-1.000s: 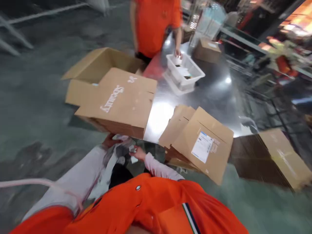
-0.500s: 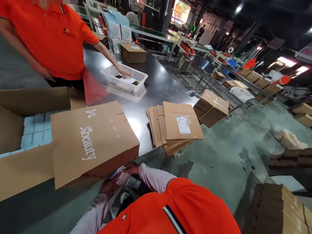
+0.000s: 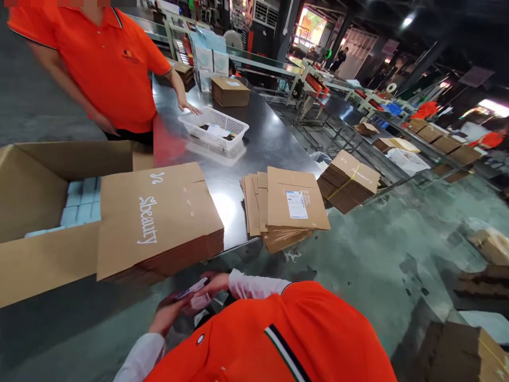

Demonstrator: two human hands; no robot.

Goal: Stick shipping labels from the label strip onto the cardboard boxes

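Observation:
Below the table edge, close to my body, my left hand (image 3: 169,313) is closed on a small bundle of printed shipping labels (image 3: 201,301). My right hand (image 3: 216,284) grips the same labels from the other side, fingers bent over them. The labels look white with dark print; how many there are I cannot tell. Just beyond my hands lies a stack of flat cartons (image 3: 167,217) marked "Sbeauty". To its right, flattened cartons (image 3: 286,180) overhang the table corner, the top one bearing a white label (image 3: 297,205).
An open carton (image 3: 35,159) with light-blue boxes (image 3: 82,201) stands at left. Across the metal table (image 3: 270,138), a co-worker in orange (image 3: 107,63) rests a hand at a white basket (image 3: 217,130). A strapped carton bundle (image 3: 350,180) sits right of the table.
My hands have risen slightly into clearer view, still holding the labels. The co-worker's hand has moved from inside the basket to its rim. The view has shifted a little.

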